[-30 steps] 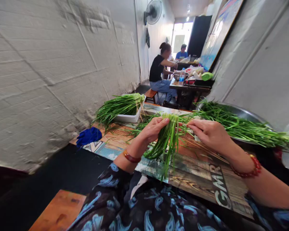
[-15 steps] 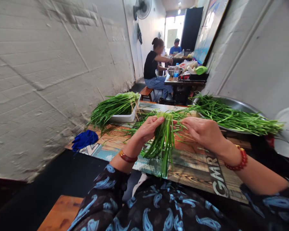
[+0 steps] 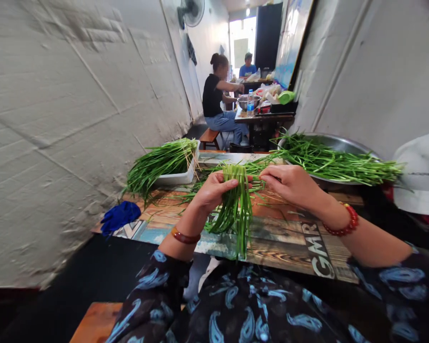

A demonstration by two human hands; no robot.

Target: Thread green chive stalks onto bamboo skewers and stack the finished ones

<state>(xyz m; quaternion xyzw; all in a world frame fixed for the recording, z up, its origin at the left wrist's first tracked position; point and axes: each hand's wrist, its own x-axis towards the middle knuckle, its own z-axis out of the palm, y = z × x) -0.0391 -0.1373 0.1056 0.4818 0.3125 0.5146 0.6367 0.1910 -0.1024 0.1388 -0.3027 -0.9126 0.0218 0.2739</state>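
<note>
My left hand [image 3: 216, 190] is closed around a flat row of green garlic chives [image 3: 238, 205], thumb in front and fingers behind. Their pale cut ends line up along the top, and the leaves hang down toward the table edge. Just to the right, my right hand [image 3: 289, 183] pinches thumb and forefinger together, level with the top of the row; whatever is in the pinch is too small to make out. Loose chives [image 3: 260, 164] lie on the table behind both hands.
A white tray [image 3: 175, 178] at the left holds chives with thin pale sticks poking out. Right of it stands a metal basin [image 3: 346, 143] piled with chives. Blue gloves [image 3: 121, 216] lie at the table's left corner. Two people sit at farther tables.
The view has shifted a little to the right. My left hand still holds the chives, and my right hand keeps its pinch close beside them.
</note>
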